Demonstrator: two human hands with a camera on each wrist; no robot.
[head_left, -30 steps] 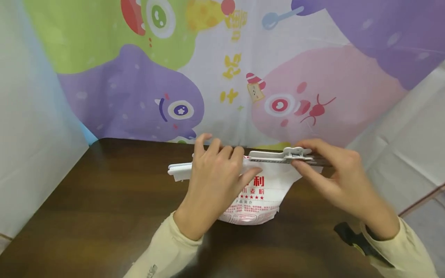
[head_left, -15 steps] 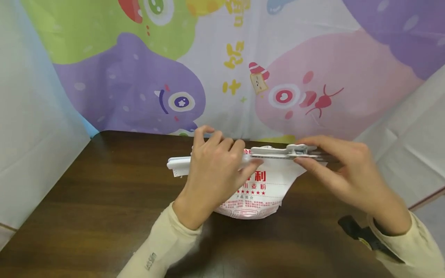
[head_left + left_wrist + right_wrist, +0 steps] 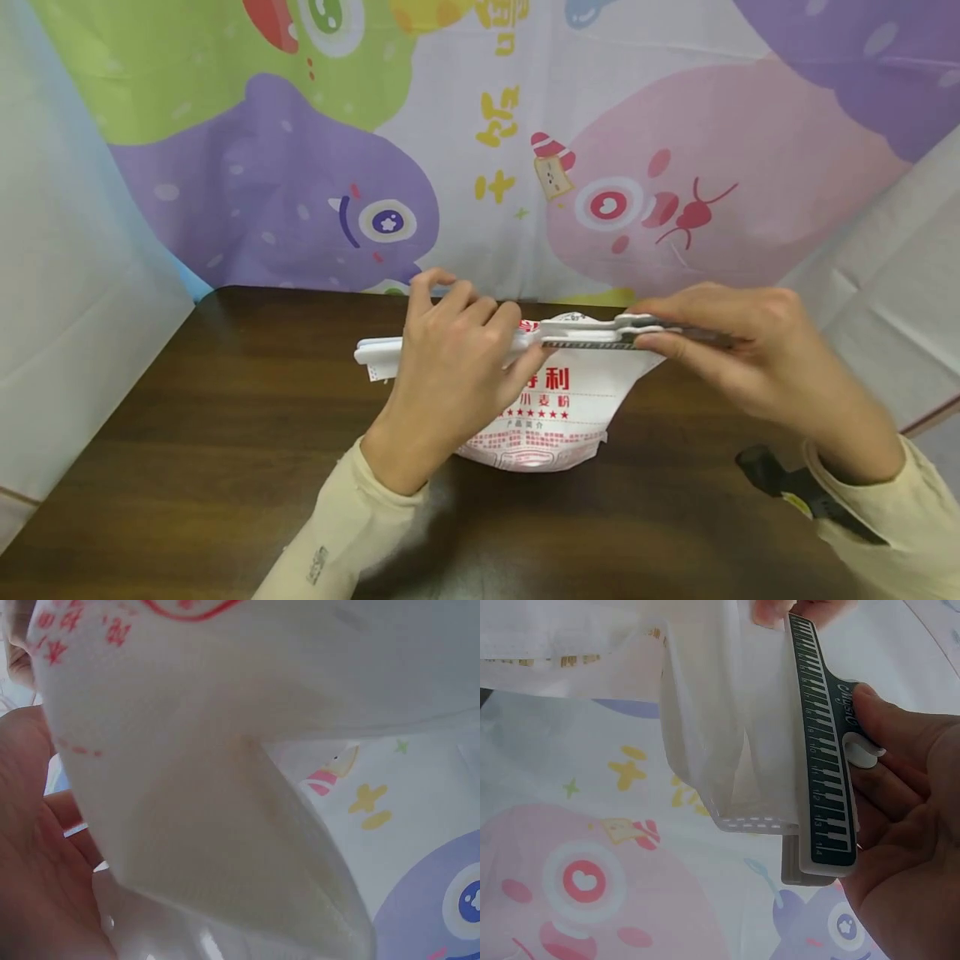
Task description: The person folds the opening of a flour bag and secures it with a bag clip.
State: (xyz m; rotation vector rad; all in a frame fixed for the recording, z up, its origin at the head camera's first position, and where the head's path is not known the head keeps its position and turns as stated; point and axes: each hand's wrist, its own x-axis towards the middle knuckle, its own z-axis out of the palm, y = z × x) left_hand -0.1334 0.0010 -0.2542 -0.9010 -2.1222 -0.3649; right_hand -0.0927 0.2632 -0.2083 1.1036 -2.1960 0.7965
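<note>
A white flour bag (image 3: pixel 558 412) with red print hangs with its top edge between my hands. My left hand (image 3: pixel 457 358) grips that top edge, fingers curled over it and thumb on the near side. A white strip (image 3: pixel 378 348) sticks out left of this hand; its middle is hidden. My right hand (image 3: pixel 750 358) pinches the handles of a long clip (image 3: pixel 829 765) printed with piano keys and ruler numbers. The clip lies along the bag's right top edge, its two jaws on either side of the bag. In the left wrist view, the bag's underside (image 3: pixel 172 780) covers most of the hand.
A dark wooden table (image 3: pixel 225 467) lies below the bag. Behind it hangs a white cloth (image 3: pixel 480 233) printed with cartoon monsters. Pale sheets (image 3: pixel 90 333) stand at both sides. A black strap (image 3: pixel 810 492) is on the right wrist.
The right thumb and fingers have come closer together on the clip's handles. The left hand keeps its grip on the bag. The head view has tilted slightly, and the bag stays between the hands.
</note>
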